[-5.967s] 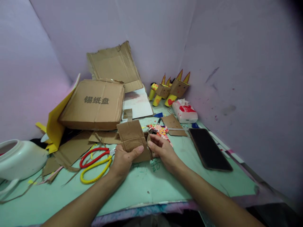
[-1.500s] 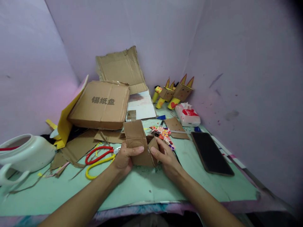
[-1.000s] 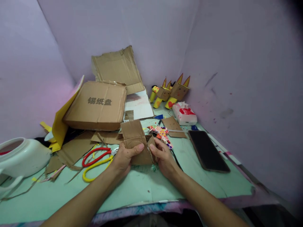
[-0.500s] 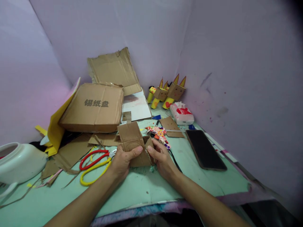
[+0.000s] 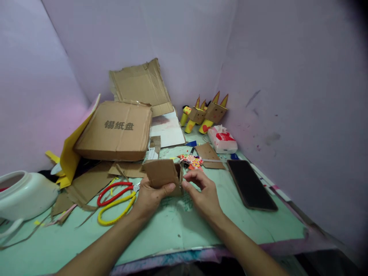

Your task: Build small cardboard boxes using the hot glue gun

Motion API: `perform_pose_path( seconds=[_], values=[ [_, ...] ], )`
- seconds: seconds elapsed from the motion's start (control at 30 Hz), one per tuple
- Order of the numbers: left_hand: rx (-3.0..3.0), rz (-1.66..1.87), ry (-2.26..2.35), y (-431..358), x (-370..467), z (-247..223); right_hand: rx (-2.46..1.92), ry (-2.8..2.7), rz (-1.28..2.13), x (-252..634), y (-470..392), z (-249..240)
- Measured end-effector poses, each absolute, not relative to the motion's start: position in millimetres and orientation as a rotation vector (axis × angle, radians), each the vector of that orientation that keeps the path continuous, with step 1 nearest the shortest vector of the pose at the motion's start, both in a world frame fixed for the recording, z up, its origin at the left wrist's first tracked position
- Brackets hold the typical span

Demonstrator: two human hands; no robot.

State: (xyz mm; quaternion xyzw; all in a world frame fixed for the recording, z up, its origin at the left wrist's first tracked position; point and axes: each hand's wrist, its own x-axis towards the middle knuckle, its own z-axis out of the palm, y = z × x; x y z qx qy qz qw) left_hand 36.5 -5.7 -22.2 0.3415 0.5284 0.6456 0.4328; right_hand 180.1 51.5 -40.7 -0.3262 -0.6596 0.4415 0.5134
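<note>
A small folded cardboard box (image 5: 162,174) is held above the green table by my left hand (image 5: 153,193), its thumb on the near face and its fingers behind. The box's right end is open and shows a dark inside. My right hand (image 5: 202,189) is beside that end, thumb and index finger curved with a gap between them, the fingertips close to the box edge. Whether they touch it is hard to tell. Behind the box lies a colourful patterned glue gun (image 5: 192,161), partly hidden. Scissors (image 5: 116,199) with red and yellow handles lie left of my left hand.
A large cardboard box (image 5: 115,130) stands at the back left, with scraps around it. A white pot (image 5: 28,195) is at far left. A black phone (image 5: 250,184) and a tissue pack (image 5: 222,140) lie right. Cardboard animal figures (image 5: 215,113) stand at the back.
The box's upright upper flap has come down, and the box now looks lower. My right hand has let go of its right side and moved slightly right. The view has shifted a little.
</note>
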Motion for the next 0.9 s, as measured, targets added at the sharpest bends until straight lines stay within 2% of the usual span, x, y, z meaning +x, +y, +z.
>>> perform_pose_path(
  seconds=[0.3, 0.47, 0.63, 0.73, 0.9],
  values=[
    [1.008, 1.449, 1.408, -12.6, 39.8, -21.1, -0.625, -1.705, 1.053, 189.0, 44.0, -41.5],
    [1.211, 1.388, 1.275, -20.2, 32.5, -25.4, -0.645, -1.707, 1.000, 188.4, 44.3, -38.8],
    [1.710, 1.386, 1.337, -27.1, 19.8, -26.4, -0.474, -1.808, 0.756, 195.6, 40.7, -37.5],
    [2.151, 1.233, 1.417, -36.3, 14.8, -26.2, -0.377, -1.956, 0.584, 207.9, 35.6, -41.6],
    [2.525, 1.106, 1.570, -59.6, 15.9, -34.6, -0.460, -2.131, 0.341, 225.8, 23.7, -52.0]
  ],
)
